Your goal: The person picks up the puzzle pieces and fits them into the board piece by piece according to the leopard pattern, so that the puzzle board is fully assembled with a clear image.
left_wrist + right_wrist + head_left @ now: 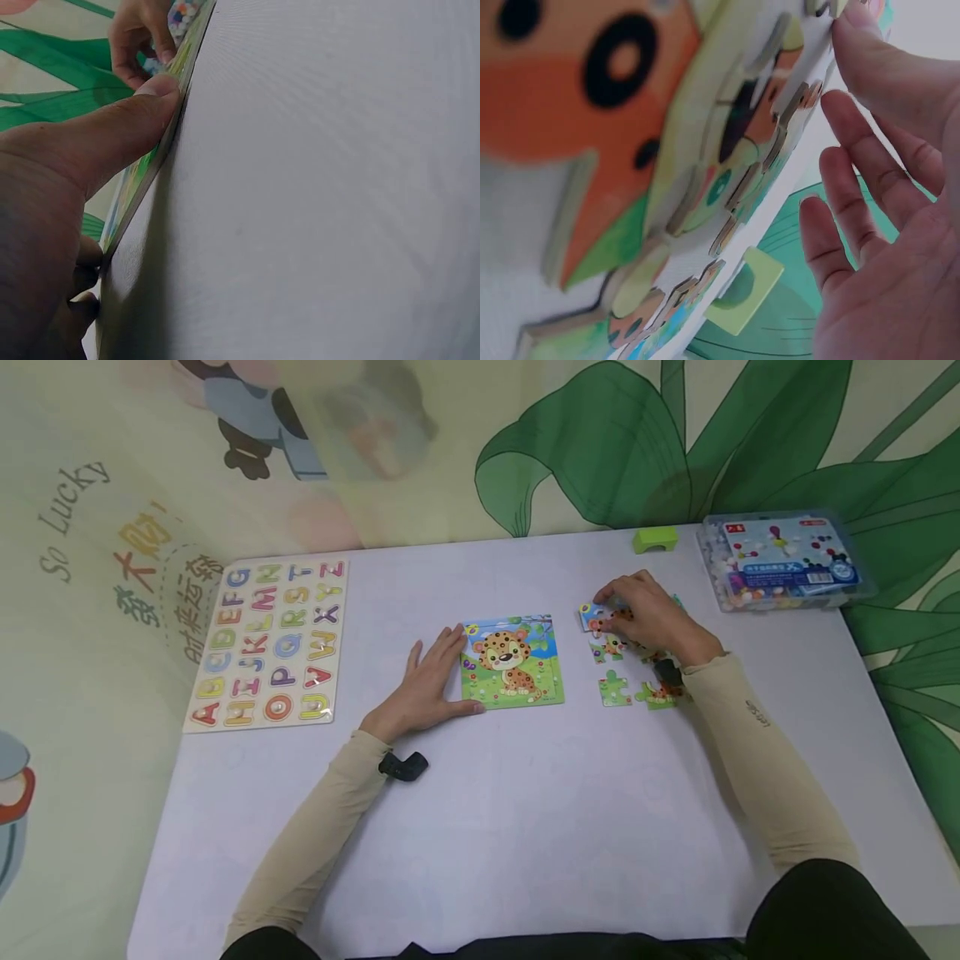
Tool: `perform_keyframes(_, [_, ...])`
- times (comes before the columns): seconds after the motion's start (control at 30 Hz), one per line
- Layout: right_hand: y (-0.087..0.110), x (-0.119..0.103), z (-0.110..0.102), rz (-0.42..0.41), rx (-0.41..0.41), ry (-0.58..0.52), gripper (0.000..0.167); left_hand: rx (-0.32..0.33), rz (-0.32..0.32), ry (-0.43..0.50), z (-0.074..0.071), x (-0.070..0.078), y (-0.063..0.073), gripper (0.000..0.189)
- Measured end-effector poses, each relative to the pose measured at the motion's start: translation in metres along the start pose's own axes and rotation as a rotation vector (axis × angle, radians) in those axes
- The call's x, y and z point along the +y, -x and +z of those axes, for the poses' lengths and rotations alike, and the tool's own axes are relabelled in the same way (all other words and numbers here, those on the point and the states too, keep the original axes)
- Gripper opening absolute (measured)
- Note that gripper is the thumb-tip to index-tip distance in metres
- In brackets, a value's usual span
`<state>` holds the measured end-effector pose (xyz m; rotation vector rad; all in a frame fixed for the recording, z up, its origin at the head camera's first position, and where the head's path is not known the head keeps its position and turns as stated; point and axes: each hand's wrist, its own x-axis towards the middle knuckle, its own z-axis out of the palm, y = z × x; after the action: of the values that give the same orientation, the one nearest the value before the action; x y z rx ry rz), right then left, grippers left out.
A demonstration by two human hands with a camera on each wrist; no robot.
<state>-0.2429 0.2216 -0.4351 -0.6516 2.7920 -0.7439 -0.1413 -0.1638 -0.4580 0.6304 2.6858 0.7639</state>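
Note:
A square leopard puzzle board [513, 664] with a spotted cub on grass lies at the table's middle. My left hand [431, 683] rests along its left side, thumb at the near corner and fingertips by the far corner. In the left wrist view, the thumb [124, 131] presses the board's edge. To the right, my right hand [648, 614] reaches over loose puzzle pieces and pinches a blue-cornered piece [589, 616] between thumb and forefinger. Its other fingers [847, 202] are spread apart in the right wrist view. A green piece [615, 688] and an orange-green piece [660, 695] lie nearer me; other pieces are partly hidden beneath the hand.
An alphabet board [339, 635] with coloured letters lies at the left. Toward the back right are a light green arch block [655, 538] and a clear plastic box [787, 560] of small colourful parts. Behind the white table [480, 827] hangs a printed leaf cloth [600, 443].

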Motion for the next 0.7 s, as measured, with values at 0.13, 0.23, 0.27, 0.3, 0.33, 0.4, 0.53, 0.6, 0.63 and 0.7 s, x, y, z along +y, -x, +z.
perform_keyframes(0.13, [0.0003,-0.0003,0.0000,-0.003,0.000,0.006,0.039,0.002,-0.005,0.002,-0.0003,0.0006,0.0009,0.116])
perform_keyframes(0.23, [0.0010,-0.0007,0.0000,-0.001,0.002,0.020,0.041,0.001,-0.007,0.007,-0.0002,0.0007,0.0008,0.117])
perform_keyframes(0.27, [0.0010,-0.0009,0.0002,-0.001,0.001,0.024,0.042,0.001,-0.008,0.008,-0.0001,0.0003,0.0009,0.117])
perform_keyframes(0.3, [0.0010,-0.0011,0.0003,-0.002,-0.001,0.027,0.043,0.001,-0.007,0.009,0.0000,0.0001,0.0009,0.117])
perform_keyframes(0.33, [0.0014,-0.0017,0.0003,-0.001,-0.003,0.025,0.044,0.002,-0.008,0.009,0.0002,-0.0003,0.0008,0.117])
perform_keyframes(0.4, [0.0018,-0.0026,0.0000,0.001,-0.010,0.026,0.046,0.005,-0.009,0.007,0.0005,-0.0010,0.0007,0.116])
perform_keyframes(0.53, [0.0023,-0.0042,-0.0014,0.005,-0.020,0.025,0.047,0.009,-0.009,-0.005,0.0014,-0.0023,0.0007,0.116])
perform_keyframes(0.6, [0.0024,-0.0055,-0.0018,0.009,-0.021,0.017,0.046,0.011,-0.007,-0.011,0.0018,-0.0026,0.0008,0.116])
perform_keyframes(0.63, [0.0023,-0.0059,-0.0017,0.014,-0.020,0.010,0.046,0.012,-0.006,-0.014,0.0021,-0.0025,0.0008,0.116])
perform_keyframes(0.7, [0.0018,-0.0075,-0.0009,0.019,-0.015,-0.017,0.046,0.014,-0.005,-0.019,0.0028,-0.0026,0.0008,0.116])
